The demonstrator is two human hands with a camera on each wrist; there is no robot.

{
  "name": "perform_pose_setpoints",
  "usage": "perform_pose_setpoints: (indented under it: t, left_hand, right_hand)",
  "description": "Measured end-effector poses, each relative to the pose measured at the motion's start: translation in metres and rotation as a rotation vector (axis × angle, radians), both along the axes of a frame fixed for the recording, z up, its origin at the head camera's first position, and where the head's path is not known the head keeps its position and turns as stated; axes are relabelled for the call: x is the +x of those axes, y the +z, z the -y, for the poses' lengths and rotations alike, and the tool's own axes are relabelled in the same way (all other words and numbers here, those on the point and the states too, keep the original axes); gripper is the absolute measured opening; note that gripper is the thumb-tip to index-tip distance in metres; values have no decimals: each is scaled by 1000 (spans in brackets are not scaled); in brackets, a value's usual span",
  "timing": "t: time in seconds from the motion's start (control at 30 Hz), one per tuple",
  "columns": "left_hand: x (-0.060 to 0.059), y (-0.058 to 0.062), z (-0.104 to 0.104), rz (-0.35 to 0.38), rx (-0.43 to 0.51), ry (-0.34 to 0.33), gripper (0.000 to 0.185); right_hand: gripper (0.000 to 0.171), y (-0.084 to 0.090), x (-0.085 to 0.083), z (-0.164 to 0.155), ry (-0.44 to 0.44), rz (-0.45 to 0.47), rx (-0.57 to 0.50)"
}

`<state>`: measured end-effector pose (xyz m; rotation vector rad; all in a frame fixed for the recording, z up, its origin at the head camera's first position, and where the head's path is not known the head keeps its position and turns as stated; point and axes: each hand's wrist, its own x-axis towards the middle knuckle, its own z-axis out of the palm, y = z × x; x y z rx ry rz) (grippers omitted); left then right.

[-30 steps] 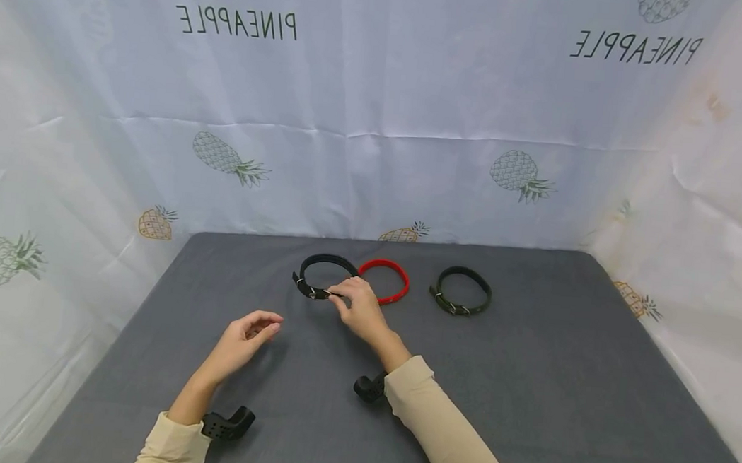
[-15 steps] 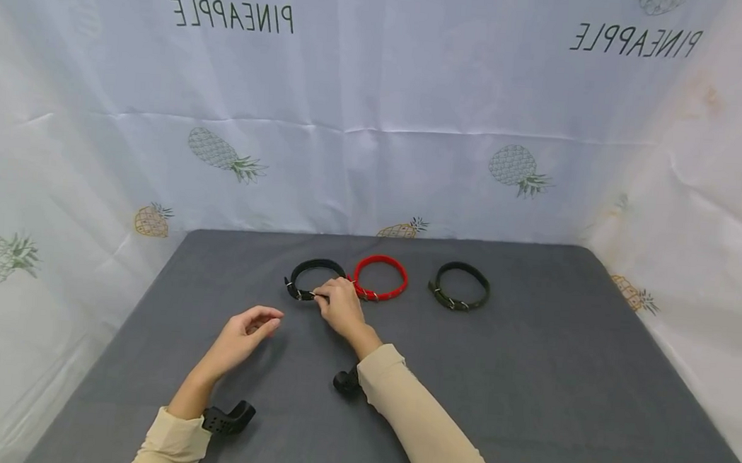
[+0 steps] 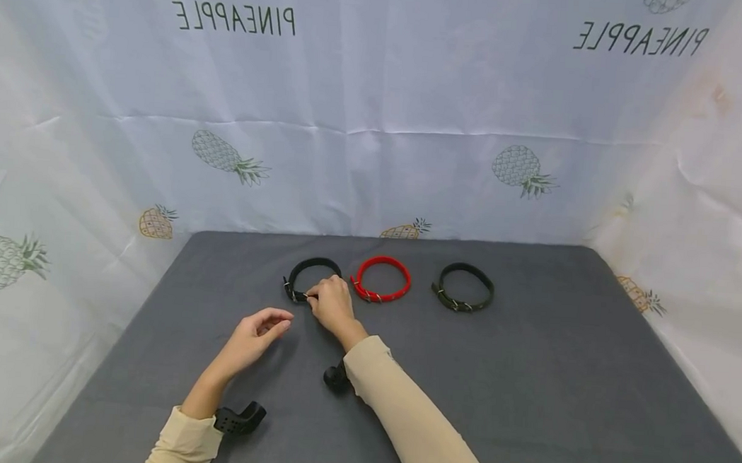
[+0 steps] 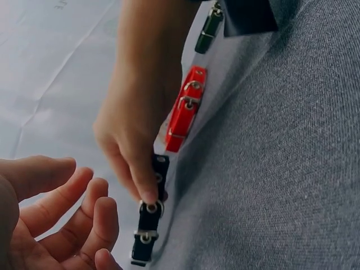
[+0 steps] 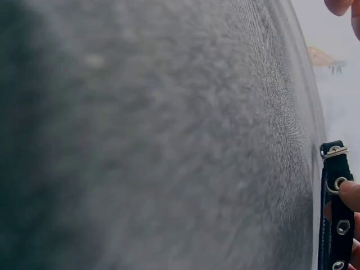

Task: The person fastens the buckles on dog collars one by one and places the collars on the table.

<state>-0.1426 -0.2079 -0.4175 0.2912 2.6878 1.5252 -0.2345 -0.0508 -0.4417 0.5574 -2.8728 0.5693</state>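
Three buckled collars lie in a row near the back of the table: a black collar (image 3: pixel 315 261), a red collar (image 3: pixel 373 297) and a dark green collar (image 3: pixel 464 307). My right hand (image 3: pixel 333 303) pinches the front of the black collar between thumb and fingers, beside its metal ring. Close up, the black collar (image 5: pixel 342 211) shows metal eyelets and a buckle. In front and to the left, my left hand (image 3: pixel 251 337) hovers above the cloth with relaxed fingers, holding nothing. The left wrist view has the left hand (image 4: pixel 62 219) beside the black collar (image 4: pixel 147 233), apart from it.
A dark grey cloth (image 3: pixel 527 383) covers the table. White curtains (image 3: pixel 374 182) with pineapple prints stand behind it and at both sides. Each wrist wears a black mount, such as the left mount (image 3: pixel 241 418).
My right hand has shifted left with the black collar, which now sits apart from the red one. The red collar's front has come into view. My left hand has barely moved.
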Motion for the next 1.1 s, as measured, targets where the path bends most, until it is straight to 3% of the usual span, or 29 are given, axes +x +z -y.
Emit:
perform_pose_setpoints:
  t: [0.4, 0.63, 0.73, 0.93, 1.1]
  left_hand:
    - [-4, 1, -9, 20, 26, -19, 30]
    - [-3, 1, -8, 17, 32, -13, 29]
    - [-3, 2, -7, 19, 36, -10, 30]
    - [-9, 2, -12, 17, 36, -14, 31]
    - [-24, -1, -27, -47, 32, 4, 30]
  right_hand:
    - [15, -7, -10, 7, -28, 40, -42]
    - [23, -5, -9, 4, 42, 102, -82]
    - [25, -3, -8, -1, 89, 114, -161]
    - [26, 3, -10, -26, 144, 152, -424]
    - [30, 15, -20, -69, 81, 123, -584]
